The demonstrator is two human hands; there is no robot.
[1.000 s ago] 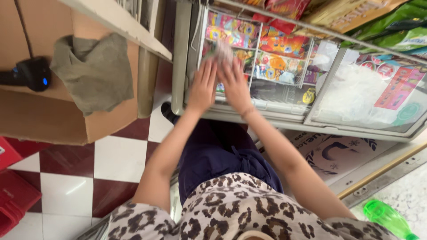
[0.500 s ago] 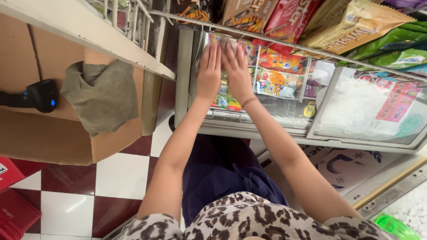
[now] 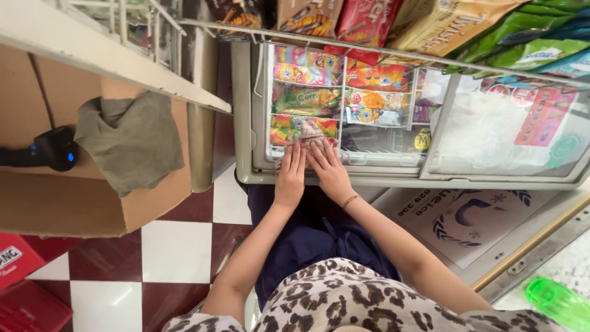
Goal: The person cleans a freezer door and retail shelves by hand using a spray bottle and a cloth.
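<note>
While both hands lie flat on the freezer lid (image 3: pixel 369 161), the left hand (image 3: pixel 290 178) and right hand (image 3: pixel 330 175) press a crumpled cloth (image 3: pixel 310 131) under their fingers (image 3: pixel 294 154), held together and straight, not curled round it. Soft and light, it should bunch easily; a pinch at the fold just beyond the fingertips looks best.

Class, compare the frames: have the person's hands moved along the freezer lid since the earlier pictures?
Yes. The left hand and right hand have slid back toward the near edge of the freezer lid.
</note>
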